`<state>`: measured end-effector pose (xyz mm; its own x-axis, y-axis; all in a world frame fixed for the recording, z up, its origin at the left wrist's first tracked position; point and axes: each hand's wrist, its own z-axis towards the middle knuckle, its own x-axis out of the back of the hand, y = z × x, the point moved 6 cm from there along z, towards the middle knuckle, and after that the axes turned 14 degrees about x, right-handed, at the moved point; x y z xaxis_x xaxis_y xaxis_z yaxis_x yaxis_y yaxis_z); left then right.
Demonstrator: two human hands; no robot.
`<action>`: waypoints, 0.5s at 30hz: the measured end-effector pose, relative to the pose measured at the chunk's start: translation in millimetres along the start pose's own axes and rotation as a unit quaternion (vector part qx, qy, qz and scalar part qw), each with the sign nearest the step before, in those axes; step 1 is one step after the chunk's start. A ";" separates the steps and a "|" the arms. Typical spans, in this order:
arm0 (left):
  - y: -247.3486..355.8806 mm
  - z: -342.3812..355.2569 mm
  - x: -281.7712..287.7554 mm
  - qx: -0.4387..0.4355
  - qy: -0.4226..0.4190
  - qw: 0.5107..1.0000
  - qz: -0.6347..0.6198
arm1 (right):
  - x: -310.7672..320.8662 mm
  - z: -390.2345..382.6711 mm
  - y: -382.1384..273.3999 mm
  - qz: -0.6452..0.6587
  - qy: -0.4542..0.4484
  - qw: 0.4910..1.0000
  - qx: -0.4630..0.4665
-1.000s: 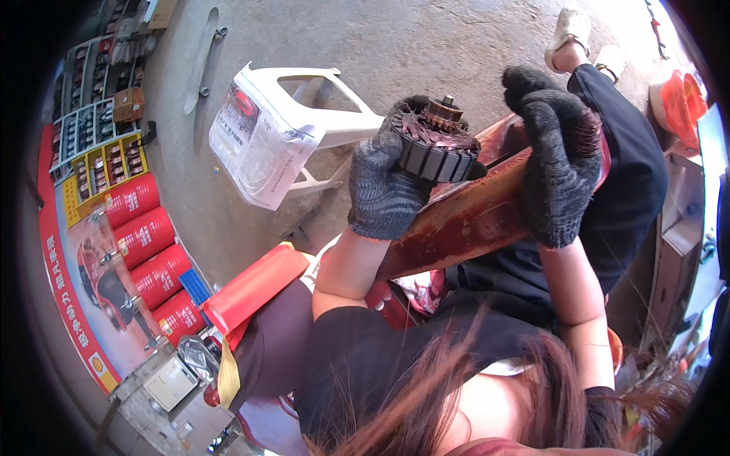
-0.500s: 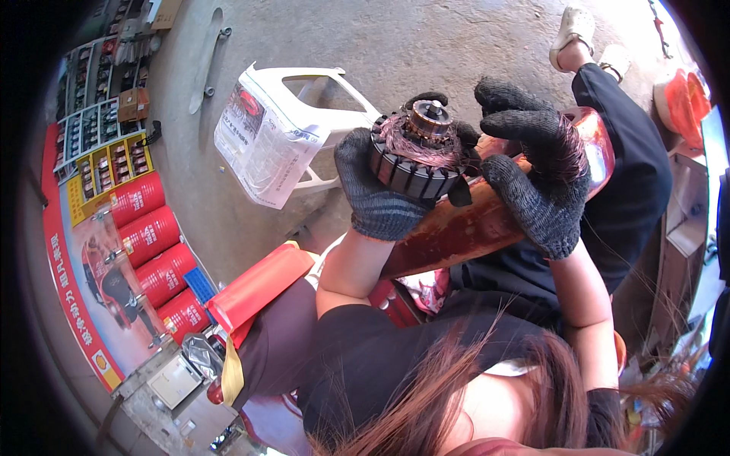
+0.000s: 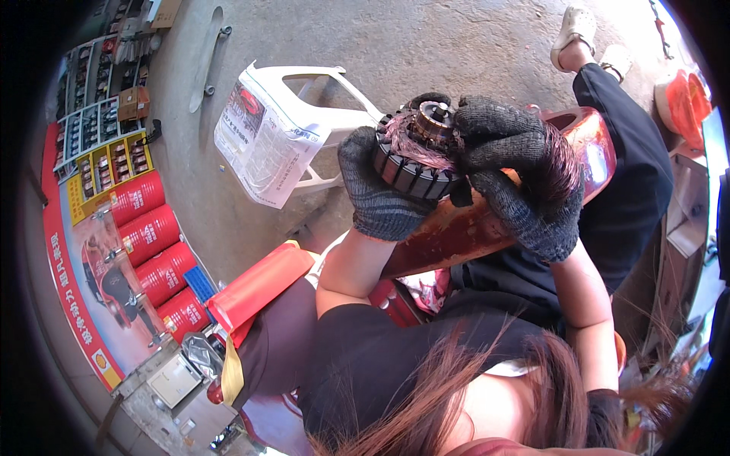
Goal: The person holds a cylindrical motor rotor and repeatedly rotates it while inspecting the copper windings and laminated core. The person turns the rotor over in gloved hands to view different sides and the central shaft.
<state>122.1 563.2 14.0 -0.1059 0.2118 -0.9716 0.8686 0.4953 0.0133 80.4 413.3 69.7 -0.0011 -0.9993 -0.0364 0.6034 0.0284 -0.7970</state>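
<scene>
My left hand (image 3: 386, 196), in a dark grey knitted glove, is wrapped round a motor armature (image 3: 417, 173). The armature has a slotted steel core, copper windings and a commutator with its shaft end facing up. My right hand (image 3: 525, 213), gloved alike, has its fingertips against the commutator side of the armature. A bundle of fine copper wire (image 3: 563, 166) is tucked in this hand and hangs out past the knuckles. Whether the right fingertips pinch a strand at the windings is hidden. Under both hands lies a shiny rust-red curved metal piece (image 3: 449, 247) across my lap.
A white plastic stool (image 3: 304, 125) covered with newspaper stands just beyond my left hand. To the left are red drums (image 3: 148, 232) and shelves of small goods (image 3: 91, 144). A skateboard (image 3: 207, 61) lies on the concrete floor; an orange container (image 3: 682, 110) is at far right.
My right hand has moved left, and its fingers have closed in from apart onto the armature. The armature has shifted very slightly right in my left hand.
</scene>
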 end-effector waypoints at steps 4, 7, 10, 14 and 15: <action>-6.1 -0.3 -4.7 -0.011 0.003 1.000 0.019 | 1.9 -1.0 -2.2 -0.020 0.031 0.999 -0.022; -8.5 1.9 -0.7 0.026 0.044 0.998 -0.047 | 3.0 -0.5 -2.5 -0.051 0.033 0.998 -0.018; -8.7 5.5 2.6 0.060 0.084 0.988 -0.112 | 7.5 -1.5 1.3 -0.042 0.084 0.996 -0.008; 8.2 14.7 6.6 0.041 0.117 0.985 -0.122 | 15.8 -8.8 8.3 0.003 0.164 0.986 -0.041; 14.3 14.2 7.4 0.026 0.117 0.988 -0.102 | 16.2 -8.4 8.8 0.009 0.179 0.983 -0.050</action>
<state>140.6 559.9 3.6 -0.3847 0.3036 -0.8717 0.8410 0.5045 -0.1955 79.1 397.6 57.1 -0.2821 -0.9272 -0.2464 0.5249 0.0658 -0.8486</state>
